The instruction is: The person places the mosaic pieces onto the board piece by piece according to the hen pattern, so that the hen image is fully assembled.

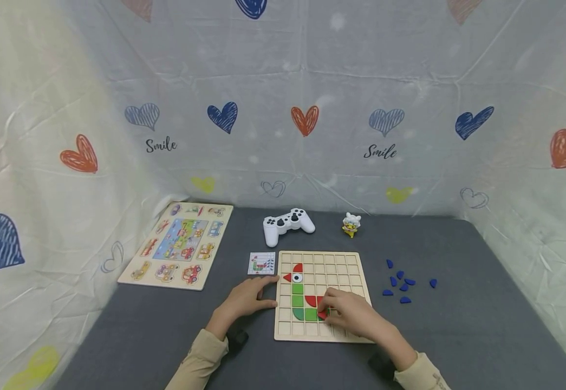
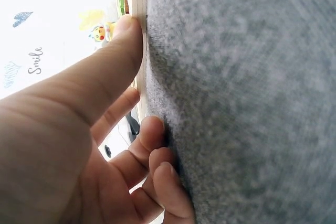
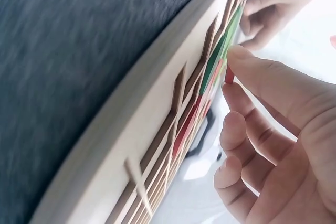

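A wooden grid board (image 1: pixel 321 265) lies on the dark table. In its left part, colored pieces form a shape: red pieces round a white eye tile (image 1: pixel 297 278), a column of green squares (image 1: pixel 298 300), then green and red pieces along lower rows. My left hand (image 1: pixel 244 299) rests at the board's left edge, with thumb and index finger spread and touching it; the left wrist view shows the thumb (image 2: pixel 126 40) against the side. Over the lower middle of the grid, my right hand (image 1: pixel 353 313) pinches a small red piece (image 3: pixel 229 74) between thumb and index finger.
Several blue pieces (image 1: pixel 405 300) lie scattered right of the board. A pattern card (image 1: pixel 261 263) is at its upper left. Behind stand a white game controller (image 1: pixel 288 225) and a small figurine (image 1: pixel 351 225). A picture puzzle board (image 1: pixel 177 246) lies far left, near the hanging cloth (image 1: pixel 263 157).
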Demonstrator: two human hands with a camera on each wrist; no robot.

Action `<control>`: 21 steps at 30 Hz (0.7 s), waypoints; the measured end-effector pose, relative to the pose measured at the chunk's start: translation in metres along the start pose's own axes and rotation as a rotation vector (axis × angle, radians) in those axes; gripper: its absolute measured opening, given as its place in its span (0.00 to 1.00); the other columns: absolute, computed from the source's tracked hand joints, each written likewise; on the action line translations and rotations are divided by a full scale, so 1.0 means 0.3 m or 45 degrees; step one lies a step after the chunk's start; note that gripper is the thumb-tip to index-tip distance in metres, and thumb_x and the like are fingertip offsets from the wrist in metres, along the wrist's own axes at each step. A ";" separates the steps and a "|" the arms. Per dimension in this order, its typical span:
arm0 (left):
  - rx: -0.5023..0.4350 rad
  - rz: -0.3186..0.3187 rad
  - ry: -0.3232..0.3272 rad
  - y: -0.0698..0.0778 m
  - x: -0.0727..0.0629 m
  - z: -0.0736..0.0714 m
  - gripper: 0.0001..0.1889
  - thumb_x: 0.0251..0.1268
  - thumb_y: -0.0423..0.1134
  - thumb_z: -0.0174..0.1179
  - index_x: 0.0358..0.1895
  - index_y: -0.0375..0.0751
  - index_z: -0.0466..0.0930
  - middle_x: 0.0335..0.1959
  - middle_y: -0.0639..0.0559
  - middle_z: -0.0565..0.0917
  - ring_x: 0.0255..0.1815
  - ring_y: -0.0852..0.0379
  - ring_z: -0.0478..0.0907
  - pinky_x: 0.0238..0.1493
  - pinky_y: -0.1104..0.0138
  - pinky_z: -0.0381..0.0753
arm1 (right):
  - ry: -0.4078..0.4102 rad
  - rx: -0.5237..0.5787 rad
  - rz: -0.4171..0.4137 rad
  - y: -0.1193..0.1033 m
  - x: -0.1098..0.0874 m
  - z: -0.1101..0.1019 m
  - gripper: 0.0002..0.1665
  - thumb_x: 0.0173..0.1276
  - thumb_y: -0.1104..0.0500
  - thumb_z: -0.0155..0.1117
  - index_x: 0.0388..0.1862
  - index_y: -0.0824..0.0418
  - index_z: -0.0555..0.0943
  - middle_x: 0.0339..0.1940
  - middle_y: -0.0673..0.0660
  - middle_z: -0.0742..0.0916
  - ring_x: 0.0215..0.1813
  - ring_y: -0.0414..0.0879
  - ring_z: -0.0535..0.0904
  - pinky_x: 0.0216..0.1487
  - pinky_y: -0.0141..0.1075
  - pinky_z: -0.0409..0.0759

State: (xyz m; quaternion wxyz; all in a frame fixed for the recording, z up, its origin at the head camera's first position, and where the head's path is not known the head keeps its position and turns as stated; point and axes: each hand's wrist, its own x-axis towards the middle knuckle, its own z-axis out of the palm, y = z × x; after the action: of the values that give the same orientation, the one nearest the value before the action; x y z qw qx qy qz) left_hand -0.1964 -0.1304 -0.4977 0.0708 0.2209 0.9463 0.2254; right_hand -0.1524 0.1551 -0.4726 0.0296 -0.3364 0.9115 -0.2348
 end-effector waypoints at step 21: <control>-0.038 -0.001 0.000 0.011 -0.005 -0.011 0.32 0.53 0.54 0.65 0.63 0.51 0.70 0.21 0.56 0.67 0.21 0.61 0.61 0.23 0.68 0.60 | -0.134 0.060 -0.191 -0.047 0.026 0.049 0.06 0.59 0.59 0.67 0.36 0.49 0.83 0.34 0.43 0.78 0.29 0.32 0.71 0.34 0.25 0.71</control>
State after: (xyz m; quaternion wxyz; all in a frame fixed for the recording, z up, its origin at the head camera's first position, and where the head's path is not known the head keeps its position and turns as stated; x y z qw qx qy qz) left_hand -0.1945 -0.1297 -0.4933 0.0744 0.2194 0.9429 0.2395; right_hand -0.1468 0.1350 -0.4786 0.0676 -0.4148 0.8751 -0.2399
